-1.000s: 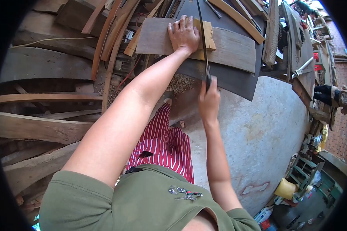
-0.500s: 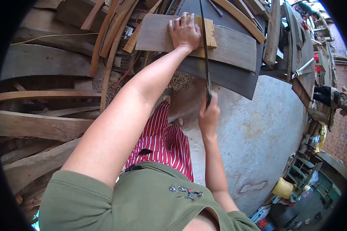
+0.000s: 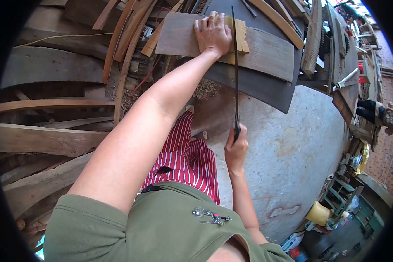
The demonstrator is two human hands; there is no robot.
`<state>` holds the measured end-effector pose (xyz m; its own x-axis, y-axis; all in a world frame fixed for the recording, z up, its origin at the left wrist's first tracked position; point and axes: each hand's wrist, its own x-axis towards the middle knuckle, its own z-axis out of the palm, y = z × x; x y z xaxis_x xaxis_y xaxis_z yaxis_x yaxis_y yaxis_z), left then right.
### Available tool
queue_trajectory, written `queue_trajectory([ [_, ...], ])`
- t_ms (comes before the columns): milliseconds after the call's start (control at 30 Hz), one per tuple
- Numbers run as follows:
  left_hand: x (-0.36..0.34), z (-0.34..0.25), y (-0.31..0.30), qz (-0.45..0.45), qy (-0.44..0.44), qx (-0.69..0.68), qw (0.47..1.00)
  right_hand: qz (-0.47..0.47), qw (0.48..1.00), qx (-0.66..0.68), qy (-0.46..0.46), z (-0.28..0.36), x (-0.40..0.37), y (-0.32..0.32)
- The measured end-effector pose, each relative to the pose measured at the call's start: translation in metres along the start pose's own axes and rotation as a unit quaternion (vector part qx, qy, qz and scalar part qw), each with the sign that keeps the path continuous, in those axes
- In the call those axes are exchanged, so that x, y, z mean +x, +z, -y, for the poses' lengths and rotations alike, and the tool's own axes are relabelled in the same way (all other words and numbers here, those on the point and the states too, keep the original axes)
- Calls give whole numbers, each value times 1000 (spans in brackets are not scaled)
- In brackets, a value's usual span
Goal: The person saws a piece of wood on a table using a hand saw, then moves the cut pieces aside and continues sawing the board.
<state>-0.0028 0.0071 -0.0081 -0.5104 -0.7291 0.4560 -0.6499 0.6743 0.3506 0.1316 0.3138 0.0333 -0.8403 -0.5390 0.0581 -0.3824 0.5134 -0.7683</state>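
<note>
Right hand [image 3: 236,147] is gripping the saw [image 3: 236,83], pulling it farther off the board [image 3: 270,53] than a second ago, apparently lengthening the stroke | left hand [image 3: 215,36] is pressing over board, fingers spread | block [image 3: 242,41] is lying on board, under saw | table [image 3: 268,92] is supporting board | floor [image 3: 288,139] is showing before it, timber [image 3: 52,139] heaping left, person [image 3: 388,114] far right

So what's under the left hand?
Grey-brown board shows just left of the left hand, yellow wood to its right. Whatever lies directly beneath is covered.
</note>
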Motion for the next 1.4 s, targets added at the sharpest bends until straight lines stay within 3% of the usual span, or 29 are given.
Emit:
queue_trajectory([
  [133, 1, 5, 4, -7, 9, 2, 1000, -9, 999, -16, -40, 17, 94, 33],
  [233, 1, 1, 5, -18, 12, -15, 1000, -5, 1000, -27, 14, 27, 128, 46],
  [333, 5, -1, 2, -1, -9, -18, 1000, -32, 999, 33, -29, 17, 82, 31],
  [467, 2, 0, -3, 0, -1, -18, 1000, -7, 1000, 25, 18, -3, -17, 2],
  [567, 1, 1, 0, -2, -2, -13, 1000, -5, 1000, 18, 17, 5, -2, 0],
  [667, 1, 0, 1, 4, -2, -14, 1000, -24, 999, 18, -32, 23, 73, 23],
  [733, 1, 3, 1, 4, 4, -8, 1000, -14, 1000, -8, -7, 26, 124, 41],
  [833, 1, -3, 3, 9, 4, -9, 1000, -39, 999, 1, -24, 28, 128, 48],
  [933, 1, 2, 7, -3, 6, 19, 1000, -32, 999, 8, -22, 12, 57, 26],
  [1000, 1, 1, -1, 5, 0, 18, 1000, 11, 999, 16, 31, -2, 2, 9],
  [1100, 2, -2, -6, 8, -7, -1, 1000, 3, 1000, 13, 21, 4, -15, -3],
  [1267, 1, 1, -5, 5, -4, -12, 1000, 5, 999, 5, -38, 20, 82, 26],
  [1333, 0, 1, -5, 11, 6, -15, 1000, 17, 999, -28, 9, 31, 125, 39],
  [1400, 2, 0, -2, 11, -4, -14, 1000, -3, 1000, -9, 0, 31, 121, 40],
])
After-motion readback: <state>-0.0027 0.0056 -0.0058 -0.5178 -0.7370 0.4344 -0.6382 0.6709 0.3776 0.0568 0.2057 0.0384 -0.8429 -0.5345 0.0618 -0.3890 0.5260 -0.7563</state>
